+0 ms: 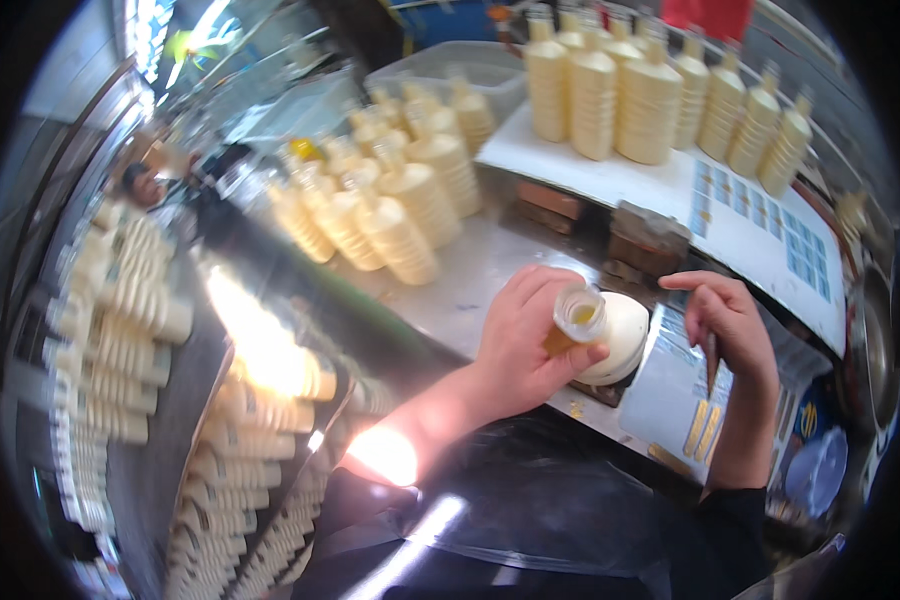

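My left hand (540, 345) is wrapped round the neck of a cream-filled bottle (622, 338), whose clear open mouth tilts up toward me. Yellowish liquid or film shows inside the neck. To the right of the bottle, my right hand (722, 315) has its index finger stretched toward it. A thin brown pointed tool (712, 368) hangs down from the curled fingers of this hand; its exact kind is unclear. Beneath it lies a pale sheet (655, 390) with blue labels and several small yellow strips (705, 428).
Several cream bottles (655, 110) stand on a raised white board (530, 155), beside a sheet of blue labels (760, 220). More bottles (400, 235) crowd the metal table at left. A dark block (648, 238) sits behind my hands. Stacked bottles (130, 330) fill the far left; a blue-white basin (816, 475) is at right.
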Available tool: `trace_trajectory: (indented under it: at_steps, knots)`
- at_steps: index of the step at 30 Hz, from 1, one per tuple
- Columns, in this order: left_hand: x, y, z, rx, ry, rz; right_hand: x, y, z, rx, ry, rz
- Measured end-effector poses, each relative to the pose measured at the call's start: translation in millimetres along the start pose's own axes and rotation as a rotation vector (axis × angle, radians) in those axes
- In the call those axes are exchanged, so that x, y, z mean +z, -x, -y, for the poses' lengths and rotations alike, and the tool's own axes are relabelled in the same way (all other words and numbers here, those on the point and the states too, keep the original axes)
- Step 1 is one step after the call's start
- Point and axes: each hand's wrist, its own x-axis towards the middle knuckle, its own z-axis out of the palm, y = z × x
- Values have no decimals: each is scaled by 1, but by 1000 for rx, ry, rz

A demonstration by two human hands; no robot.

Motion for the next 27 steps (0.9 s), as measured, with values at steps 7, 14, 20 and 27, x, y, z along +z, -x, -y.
trace_trajectory:
  at_steps: [7, 14, 20, 27]
  knots:
    - [-92, 55, -72, 80, -321, -452, 32, -49, 30, -146, -63, 315]
    - [-200, 113, -196, 0, -461, -857, 107, -86, 58, -32, -148, 532]
    - [-289, 164, -286, -159, -779, -1170, 142, -135, 45, 4, -152, 504]
    - [-366, 217, -323, -795, -1794, -1292, 149, -168, 34, 141, 0, 559]
